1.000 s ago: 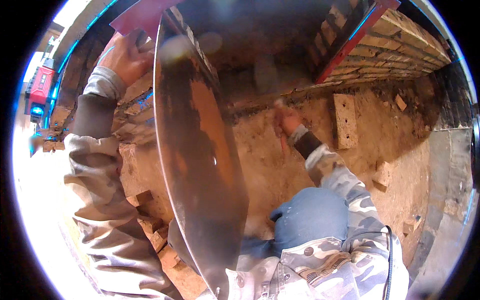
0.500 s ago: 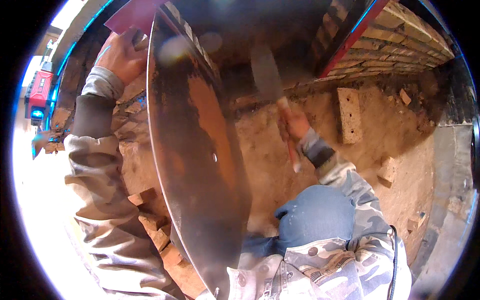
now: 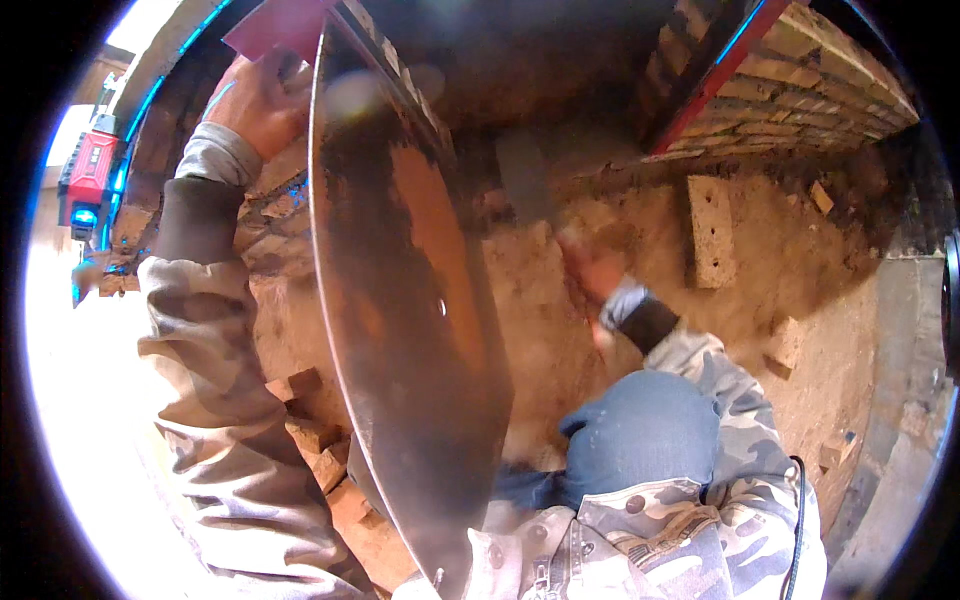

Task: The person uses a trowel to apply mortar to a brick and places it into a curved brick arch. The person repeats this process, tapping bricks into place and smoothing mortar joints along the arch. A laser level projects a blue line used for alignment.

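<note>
A tall, rust-stained dark metal panel [image 3: 400, 300] with a small round hole stands upright in front of me. A red metal flange [image 3: 280, 28] sits at its top. My left hand [image 3: 262, 105] is at the panel's upper left edge just below the flange, fingers curled against the metal; the fingertips are partly hidden. On the panel's right side, my right hand [image 3: 592, 268] is closed around the handle of a flat-bladed tool [image 3: 525, 180]. Its grey blade points away from me, low over the ground by the dark recess. Motion blurs hand and tool.
A red laser level [image 3: 92, 165] glows blue at far left. A brick wall [image 3: 790, 85] with a red-edged metal piece [image 3: 700, 95] stands at upper right. A perforated brick [image 3: 711, 232] lies on the dirt; broken bricks [image 3: 312, 435] lie left of the panel. My knee [image 3: 645, 430] is close below.
The right hand and its tool have shifted slightly down, the blade now nearer the ground. The whole scene sits a little further right in view. The left hand keeps its place on the panel.
</note>
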The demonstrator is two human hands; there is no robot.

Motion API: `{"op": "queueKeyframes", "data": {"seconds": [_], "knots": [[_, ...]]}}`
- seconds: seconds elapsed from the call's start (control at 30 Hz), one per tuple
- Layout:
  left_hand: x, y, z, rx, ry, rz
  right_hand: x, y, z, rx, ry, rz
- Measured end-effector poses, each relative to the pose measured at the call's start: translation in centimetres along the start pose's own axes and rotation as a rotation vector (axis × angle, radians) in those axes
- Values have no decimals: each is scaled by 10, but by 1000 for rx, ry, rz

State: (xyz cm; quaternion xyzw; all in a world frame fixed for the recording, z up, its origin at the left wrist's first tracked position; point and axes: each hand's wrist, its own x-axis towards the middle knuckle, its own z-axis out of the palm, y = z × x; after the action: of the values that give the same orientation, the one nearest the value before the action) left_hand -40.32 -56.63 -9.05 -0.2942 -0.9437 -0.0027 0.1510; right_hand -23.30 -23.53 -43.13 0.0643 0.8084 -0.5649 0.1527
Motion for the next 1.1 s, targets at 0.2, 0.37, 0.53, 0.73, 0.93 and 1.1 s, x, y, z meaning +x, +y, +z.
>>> {"op": "queueKeyframes", "data": {"seconds": [0.2,0.37,0.53,0.73,0.93,1.1], "knots": [[2,-6,2,-104,-16,-46,44,-19,18,-183,-39,130],[5,-13,8,-96,70,25,-2,1,6,177,-193,441],[0,-6,5,-96,87,21,76,6,15,39,-156,51],[-5,3,-1,-68,139,109,64,4,17,-13,-163,284],[-1,1,-1,-47,60,-13,55,-19,-3,-10,-177,176],[1,-1,-2,-82,-63,-185,72,-20,16,-147,-31,39]]}}
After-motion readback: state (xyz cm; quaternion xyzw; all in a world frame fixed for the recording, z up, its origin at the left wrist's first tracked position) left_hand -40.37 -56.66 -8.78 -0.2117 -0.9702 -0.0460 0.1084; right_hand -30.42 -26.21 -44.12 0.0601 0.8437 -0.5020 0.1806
